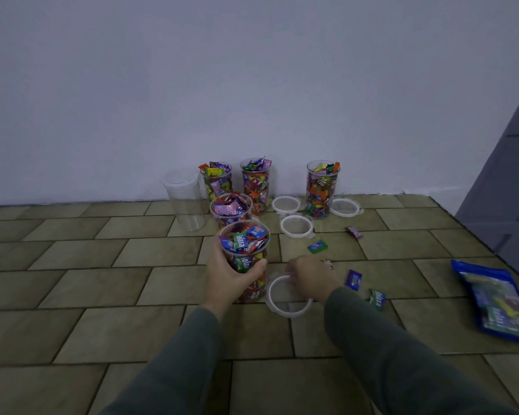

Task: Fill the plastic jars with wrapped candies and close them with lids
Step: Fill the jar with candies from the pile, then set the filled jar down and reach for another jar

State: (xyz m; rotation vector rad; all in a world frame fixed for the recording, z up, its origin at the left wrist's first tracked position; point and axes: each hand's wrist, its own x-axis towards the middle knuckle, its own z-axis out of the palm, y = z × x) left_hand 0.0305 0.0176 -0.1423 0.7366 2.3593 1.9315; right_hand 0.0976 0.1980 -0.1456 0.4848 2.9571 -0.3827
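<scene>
**Jar in my left hand, lid under my right**

Farthest left, an empty clear jar (184, 199) stands by the wall (252, 85), with no lid on it. Just right of it stand three filled jars: one at the wall (217, 181), one nearer (231, 209), and another at the wall (256, 184), all heaped with wrapped candies and all uncovered. Nearer still, my left hand (232, 277) is curled round the nearest filled jar (244, 259), thumb across its front, holding it upright on the tiled floor (102, 265). Just right of that jar a lid (289, 295) lies on the floor, and my right hand (310, 275) pinches its far rim with bent fingers. Beyond, two lids (286, 204) (296, 226) lie flat near each other. Further right, a fifth filled jar (322, 190) stands by the wall, with another lid (345, 207) just beside it. Loose candies lie scattered right of my hand: green (317, 246), purple (353, 280), another green (377, 299). Far right lies a blue candy bag (495, 301).
</scene>
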